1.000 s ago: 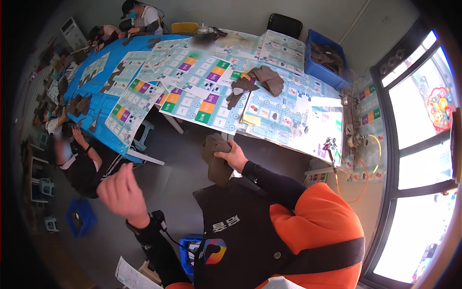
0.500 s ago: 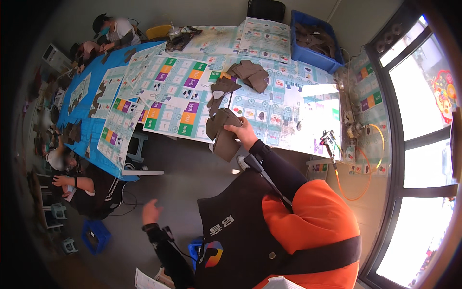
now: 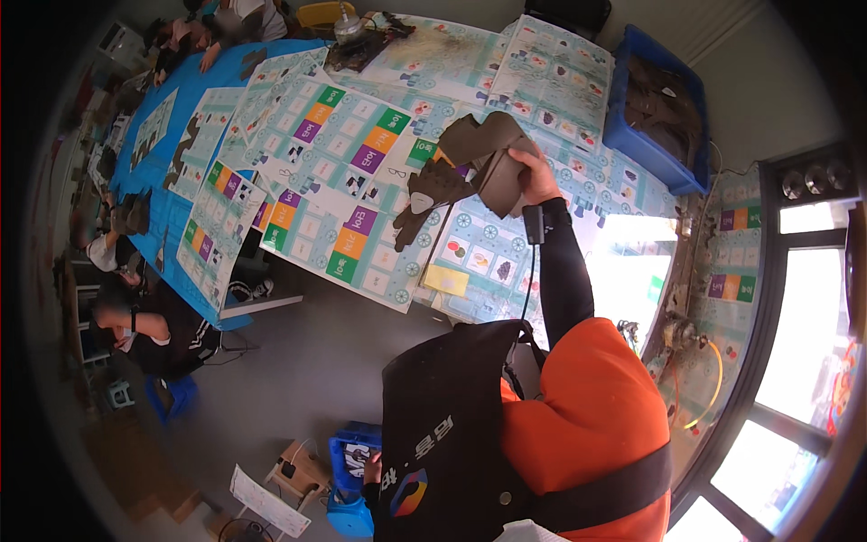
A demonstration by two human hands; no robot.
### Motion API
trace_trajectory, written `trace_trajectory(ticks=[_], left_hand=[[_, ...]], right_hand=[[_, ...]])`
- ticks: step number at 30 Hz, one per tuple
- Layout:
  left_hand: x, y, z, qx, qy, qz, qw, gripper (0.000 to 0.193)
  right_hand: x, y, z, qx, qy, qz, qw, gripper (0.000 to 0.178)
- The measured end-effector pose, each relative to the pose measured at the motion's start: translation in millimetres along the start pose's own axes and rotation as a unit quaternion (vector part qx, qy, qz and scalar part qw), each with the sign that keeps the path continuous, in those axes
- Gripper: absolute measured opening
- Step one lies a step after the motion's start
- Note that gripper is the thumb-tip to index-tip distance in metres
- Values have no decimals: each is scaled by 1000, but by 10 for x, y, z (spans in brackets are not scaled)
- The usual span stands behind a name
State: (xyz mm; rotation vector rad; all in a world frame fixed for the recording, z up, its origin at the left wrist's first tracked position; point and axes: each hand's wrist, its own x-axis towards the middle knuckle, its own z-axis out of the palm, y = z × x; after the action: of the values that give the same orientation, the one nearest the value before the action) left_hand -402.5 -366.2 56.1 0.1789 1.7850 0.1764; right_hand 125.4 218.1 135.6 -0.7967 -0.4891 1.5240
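My right hand (image 3: 539, 178) is closed on some flat brown cut pieces (image 3: 499, 187), thumb on top, above the table. The pieces lie against or over a pile of similar brown pieces (image 3: 479, 135); whether they touch is hard to tell. Just left is another bunch of jagged brown pieces (image 3: 435, 188) with a small white oval on it. Low down, my left hand (image 3: 372, 466) is at the edge of a blue crate (image 3: 354, 432) holding dark and white things. Its fingers are mostly hidden by the crate and my apron.
Printed sheets cover the table (image 3: 379, 248); a yellow card (image 3: 447, 280) lies near its front edge. A blue bin (image 3: 614, 135) of brown pieces stands at the far right. Co-workers sit along the blue-covered table (image 3: 167, 239). A wooden stool (image 3: 301, 470) stands on the floor.
My right hand has carried the brown pieces away from the table's front edge, toward the pile. My left hand has moved down and right to the blue crate. The view has turned.
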Motion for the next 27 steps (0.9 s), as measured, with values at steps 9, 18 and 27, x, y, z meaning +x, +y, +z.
trace_trajectory(ticks=[9, 18, 27], left_hand=[[-288, 671, 314, -83, 71, 21, 994, 32], [300, 535, 137, -16, 62, 143, 988, 30], [-921, -515, -1616, -570, -78, 333, 747, 85]], right_hand=[[522, 831, -1060, -420, 347, -74, 835, 62], [252, 606, -1038, -733, 428, -171, 500, 74], [-336, 367, 1665, -269, -285, 254, 884, 84]])
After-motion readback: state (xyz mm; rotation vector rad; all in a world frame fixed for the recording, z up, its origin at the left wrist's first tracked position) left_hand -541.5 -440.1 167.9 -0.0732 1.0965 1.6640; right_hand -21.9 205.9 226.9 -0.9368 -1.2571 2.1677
